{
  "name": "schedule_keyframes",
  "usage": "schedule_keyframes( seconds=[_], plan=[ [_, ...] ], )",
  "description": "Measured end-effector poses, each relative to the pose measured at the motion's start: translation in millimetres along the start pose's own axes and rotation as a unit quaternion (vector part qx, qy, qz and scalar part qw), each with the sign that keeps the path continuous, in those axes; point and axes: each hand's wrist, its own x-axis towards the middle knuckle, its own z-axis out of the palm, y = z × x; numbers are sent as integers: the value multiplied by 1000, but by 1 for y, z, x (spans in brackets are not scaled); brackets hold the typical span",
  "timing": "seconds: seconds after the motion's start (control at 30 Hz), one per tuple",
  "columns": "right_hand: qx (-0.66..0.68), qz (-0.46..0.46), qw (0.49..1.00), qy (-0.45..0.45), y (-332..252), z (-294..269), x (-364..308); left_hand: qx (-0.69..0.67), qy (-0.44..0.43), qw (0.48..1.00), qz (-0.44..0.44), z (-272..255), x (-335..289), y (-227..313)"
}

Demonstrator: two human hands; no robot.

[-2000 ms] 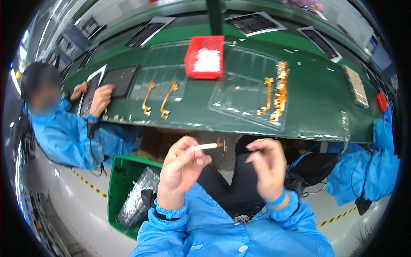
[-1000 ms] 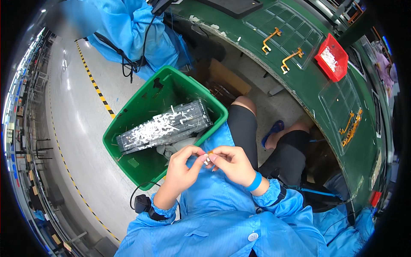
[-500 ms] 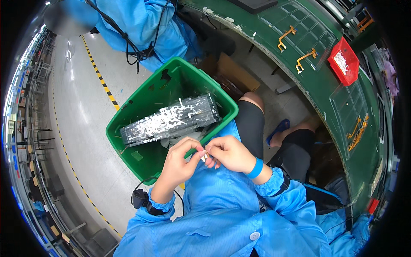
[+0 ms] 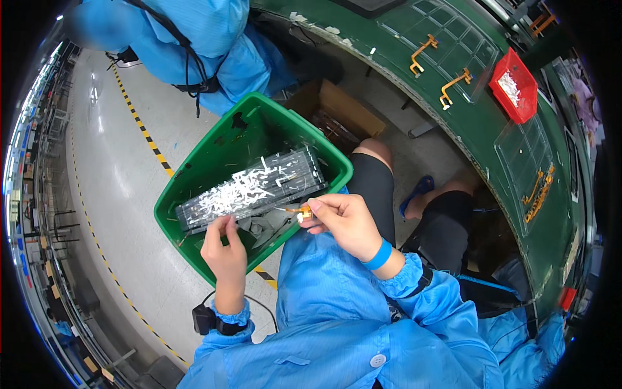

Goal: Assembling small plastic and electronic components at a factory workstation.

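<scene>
My right hand pinches a small orange flex cable between thumb and forefinger. A whitish end of the cable shows below the fingertips. My left hand is apart from it, over the near left side of the green bin. Its thumb and forefinger are closed together, and whatever may be between them is too small to make out. Inside the bin, just beyond my hands, lies a stack of dark trays strewn with white paper-like strips.
On the green bench at right are clear compartment trays, several more orange flex cables and a red box with white bits. A person in a blue smock is beyond the bin. A cardboard box sits under the bench.
My hands have come apart. The left has moved left over the bin; the right stays near its place, with the orange flex cable now showing more plainly. The view has shifted slightly.
</scene>
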Motion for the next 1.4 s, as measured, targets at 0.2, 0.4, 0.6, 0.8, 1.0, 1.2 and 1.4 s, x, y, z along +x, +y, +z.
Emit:
schedule_keyframes(
  seconds=[0.2, 0.4, 0.6, 0.8, 1.0, 1.2, 1.4],
  plan=[
    [24, -16, 999, 17, 5, 2, 3, -67, -87, 970, 219, 6, -3, 29],
    [43, -1, 999, 5, 2, 4, -1, -112, -70, 949, 286, 30, -5, 52],
    [36, -6, 999, 18, 3, 1, -4, -71, -83, 947, 303, 34, -1, 62],
    [36, -23, 999, 10, 12, -1, -1, -103, -120, 956, 246, 36, -3, 60],
    [-158, -123, 979, -46, -2, -19, 0, -193, -283, 939, -18, 27, 1, 60],
    [-115, -116, 982, -93, 1, -20, 1, -286, -214, 926, -126, 27, -6, 55],
    [-15, -48, 996, -74, -2, -29, -1, -48, -113, 984, -129, 19, -5, 15]
  ],
)
